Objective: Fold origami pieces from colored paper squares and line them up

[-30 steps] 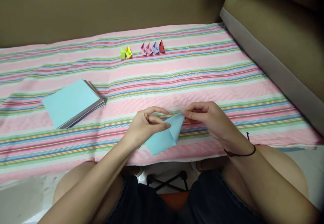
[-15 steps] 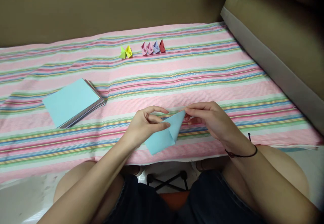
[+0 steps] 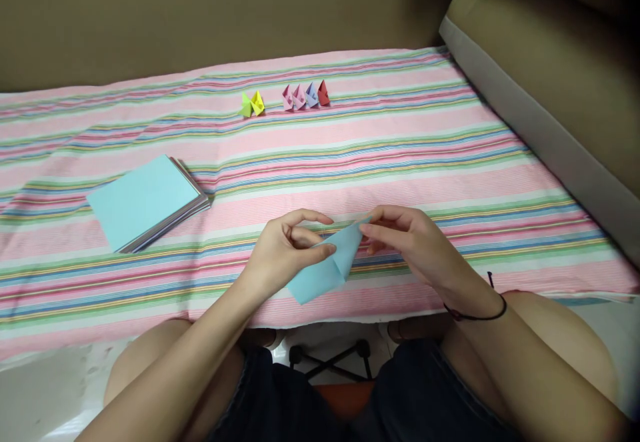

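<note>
A light blue sheet of origami paper [image 3: 320, 279], partly folded, is held up over the near edge of the striped cloth [image 3: 380, 182]. Along its upper left edge my left hand [image 3: 285, 245] pinches it, the thumb on the near face and the fingers behind. At the pointed upper right corner, the thumb and fingertips of my right hand [image 3: 407, 235] are closed on the paper. A folded flap with a slanting edge shows on the right part of the sheet. The left fingertips behind the paper are partly hidden.
To the left lies a stack of coloured paper [image 3: 145, 202], light blue on top. Farther back stand small folded paper pieces: a yellow pair [image 3: 257, 103], and a row with pink, lavender and red [image 3: 323, 93]. A brown cushion [image 3: 550, 75] borders the right side.
My right thumb and fingers have shifted slightly onto the paper's upper corner, covering its tip. The left hand keeps its pinch. The whole view has moved a little.
</note>
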A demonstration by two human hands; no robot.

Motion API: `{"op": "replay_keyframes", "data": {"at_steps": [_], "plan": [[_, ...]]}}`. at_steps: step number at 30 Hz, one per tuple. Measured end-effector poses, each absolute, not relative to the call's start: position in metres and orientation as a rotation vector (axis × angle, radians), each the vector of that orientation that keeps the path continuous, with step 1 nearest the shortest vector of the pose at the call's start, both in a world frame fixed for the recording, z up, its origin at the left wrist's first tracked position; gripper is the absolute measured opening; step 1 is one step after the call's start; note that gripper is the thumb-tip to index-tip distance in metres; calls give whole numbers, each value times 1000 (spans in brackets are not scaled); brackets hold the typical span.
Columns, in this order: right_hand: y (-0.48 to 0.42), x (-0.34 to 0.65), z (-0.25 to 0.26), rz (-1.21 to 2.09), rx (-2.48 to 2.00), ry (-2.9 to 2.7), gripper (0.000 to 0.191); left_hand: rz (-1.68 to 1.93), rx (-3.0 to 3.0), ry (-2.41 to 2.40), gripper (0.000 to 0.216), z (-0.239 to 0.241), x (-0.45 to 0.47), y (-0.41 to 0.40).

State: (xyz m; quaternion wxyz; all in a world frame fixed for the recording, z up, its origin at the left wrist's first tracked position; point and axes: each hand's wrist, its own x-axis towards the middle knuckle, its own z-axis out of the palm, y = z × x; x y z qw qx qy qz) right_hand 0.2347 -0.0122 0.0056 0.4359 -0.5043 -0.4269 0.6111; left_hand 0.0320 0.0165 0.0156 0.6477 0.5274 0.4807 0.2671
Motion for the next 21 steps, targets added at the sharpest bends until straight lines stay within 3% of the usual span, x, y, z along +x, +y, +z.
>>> {"op": "replay_keyframes", "data": {"at_steps": [16, 21], "plan": [[-10, 241, 7, 1278, -1327, -923, 10, 613, 1186, 1084, 35, 16, 31, 16], [-13, 231, 5, 1544, -1300, -1108, 21, 618, 1207, 1099, 38, 16, 30, 15]]}}
